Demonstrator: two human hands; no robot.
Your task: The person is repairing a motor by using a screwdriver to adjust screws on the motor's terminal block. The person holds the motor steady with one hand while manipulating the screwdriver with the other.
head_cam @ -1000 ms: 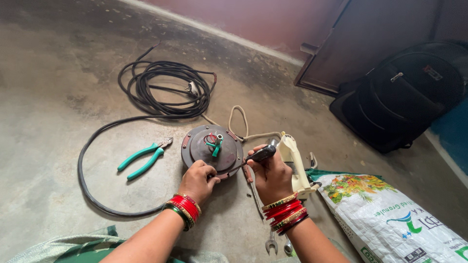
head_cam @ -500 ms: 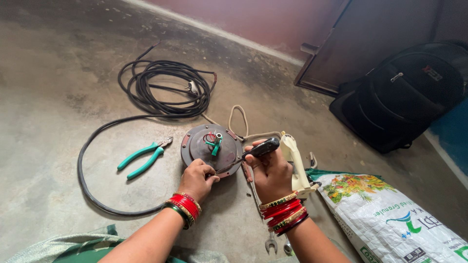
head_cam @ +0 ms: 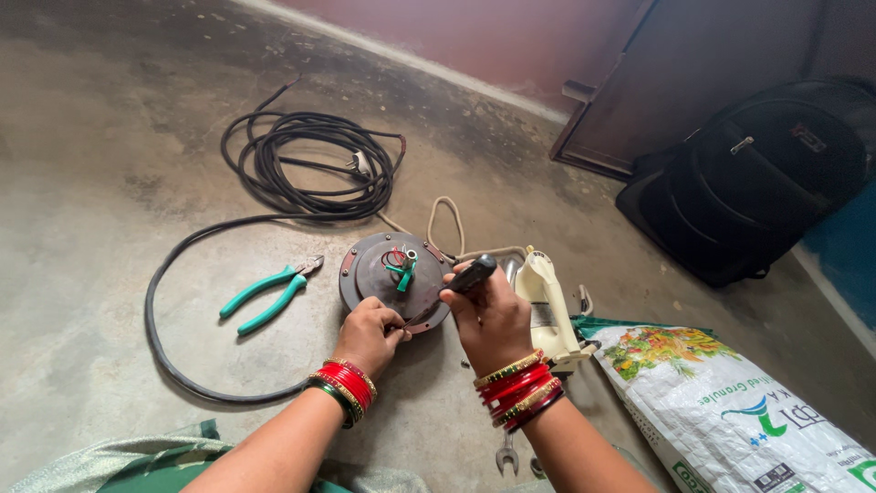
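Round motor housing, dark metal, flat on the concrete floor directly ahead of the person. Left hand pinches its near rim, fingers closed on the edge; right hand is clenched around a black-handled screwdriver, whose shaft angles down toward that same rim. The housing appears heavy and rigid, unlikely to slide; the rim looks the soundest hold, whereas the red and green wires at the centre seem thin and easily torn. Green-handled pliers lie just left of it, apart. A black cable is coiled beyond and loops round the left side. Tight quarters on the right: a cream iron, then a printed sack. A spanner lies by the right wrist. Open floor shows only far left
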